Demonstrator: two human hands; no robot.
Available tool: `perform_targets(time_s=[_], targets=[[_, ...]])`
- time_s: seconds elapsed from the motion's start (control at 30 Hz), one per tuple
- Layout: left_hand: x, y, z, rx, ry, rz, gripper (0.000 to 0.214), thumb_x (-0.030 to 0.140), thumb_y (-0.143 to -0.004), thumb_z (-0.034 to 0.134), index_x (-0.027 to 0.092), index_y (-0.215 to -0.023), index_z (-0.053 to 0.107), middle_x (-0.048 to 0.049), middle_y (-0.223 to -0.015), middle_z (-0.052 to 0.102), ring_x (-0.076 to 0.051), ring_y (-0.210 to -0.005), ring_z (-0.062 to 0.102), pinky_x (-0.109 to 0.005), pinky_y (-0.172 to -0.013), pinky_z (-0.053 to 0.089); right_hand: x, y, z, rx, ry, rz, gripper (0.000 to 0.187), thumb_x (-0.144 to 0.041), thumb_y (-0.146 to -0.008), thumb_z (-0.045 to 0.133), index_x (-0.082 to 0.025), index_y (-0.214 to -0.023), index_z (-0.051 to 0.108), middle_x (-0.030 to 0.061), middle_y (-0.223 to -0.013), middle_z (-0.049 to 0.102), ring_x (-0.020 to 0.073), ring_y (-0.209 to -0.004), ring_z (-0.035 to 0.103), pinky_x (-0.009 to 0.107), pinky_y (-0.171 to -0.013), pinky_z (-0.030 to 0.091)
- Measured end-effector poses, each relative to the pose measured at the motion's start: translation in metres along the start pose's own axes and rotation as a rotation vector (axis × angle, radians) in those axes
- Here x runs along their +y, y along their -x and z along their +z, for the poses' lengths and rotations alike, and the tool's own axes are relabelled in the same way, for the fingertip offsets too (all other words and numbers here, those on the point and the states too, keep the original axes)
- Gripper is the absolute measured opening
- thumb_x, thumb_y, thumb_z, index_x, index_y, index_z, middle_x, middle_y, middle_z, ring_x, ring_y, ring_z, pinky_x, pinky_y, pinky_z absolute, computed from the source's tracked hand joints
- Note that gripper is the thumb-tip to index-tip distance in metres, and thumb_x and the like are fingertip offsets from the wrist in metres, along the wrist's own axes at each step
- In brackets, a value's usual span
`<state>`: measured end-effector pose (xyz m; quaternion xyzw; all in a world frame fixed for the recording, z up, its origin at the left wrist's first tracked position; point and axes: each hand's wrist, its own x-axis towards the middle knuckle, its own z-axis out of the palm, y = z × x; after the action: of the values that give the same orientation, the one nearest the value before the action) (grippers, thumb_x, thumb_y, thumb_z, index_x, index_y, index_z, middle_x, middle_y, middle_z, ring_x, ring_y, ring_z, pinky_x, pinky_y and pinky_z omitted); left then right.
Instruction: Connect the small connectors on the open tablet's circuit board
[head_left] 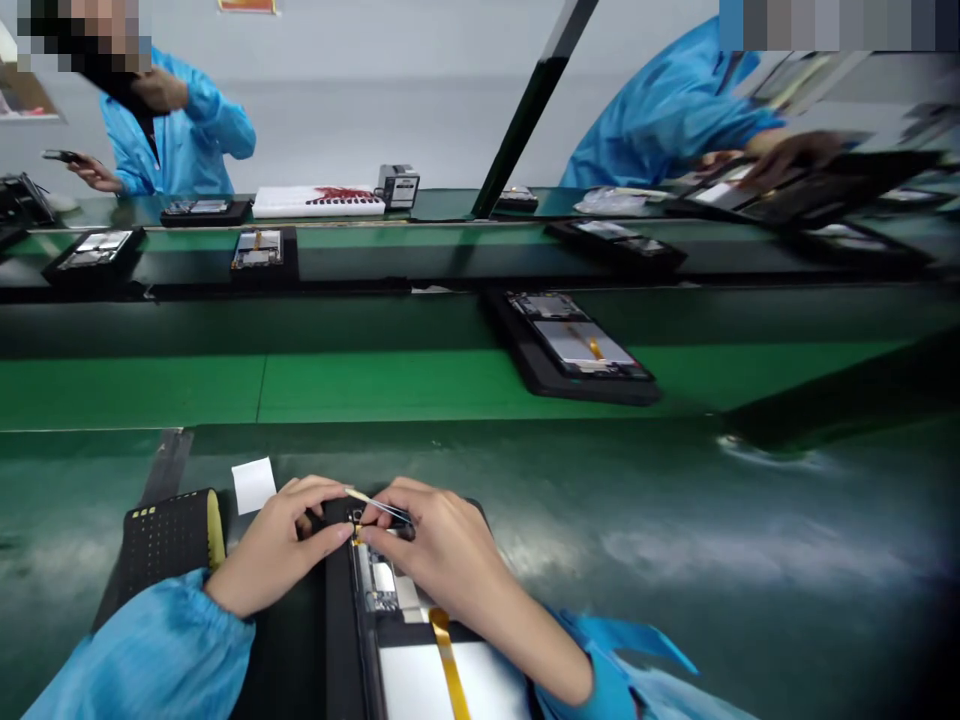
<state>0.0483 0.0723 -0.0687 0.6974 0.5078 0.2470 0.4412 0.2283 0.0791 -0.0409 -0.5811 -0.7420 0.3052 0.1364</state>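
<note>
**Green surface, 2 hands on an open tablet**

Green matting covered the surface [675, 560] where an opened tablet [420, 640] lay in a black tray [300, 640], close to the near edge and partly cut off by the frame. Its inner board showed near the top end, with an orange ribbon [448, 660] running down over a pale panel.

The right hand [442, 555] was closed around thin tweezers [379, 505], pinched between thumb and fingers, their tips pointing left over the tablet's top corner. The left hand [281, 545] was curled, its fingertips pressed against the same corner, just beside the tweezers; it gripped nothing that could be made out. The 2 hands nearly touched there.

A black perforated pad [165, 540] with a yellow edge lay left of the tray, and a small white slip [253, 485] lay just above it.

Beyond, on a green belt [375, 385], another tablet in a tray [577, 350] sat well apart. More trays stood farther back, where 2 people in blue coats worked at the far side.
</note>
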Motion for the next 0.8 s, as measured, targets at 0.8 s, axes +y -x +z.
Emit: perform_targets(time_s=[0.8], targets=[[0.009, -0.006, -0.001, 0.046, 0.141, -0.079, 0.026, 0.032, -0.071, 0.066, 0.024, -0.095, 0.074, -0.0018, -0.087, 0.065, -0.01, -0.058, 0.047, -0.021, -0.048, 0.037, -0.009, -0.006, -0.008, -0.063, -0.007, 0.132, 0.01, -0.014, -0.067, 0.066, -0.024, -0.065, 0.065, -0.0064, -0.058, 0.067, 0.0151, -0.056, 0.061, 0.024, -0.053, 0.033]])
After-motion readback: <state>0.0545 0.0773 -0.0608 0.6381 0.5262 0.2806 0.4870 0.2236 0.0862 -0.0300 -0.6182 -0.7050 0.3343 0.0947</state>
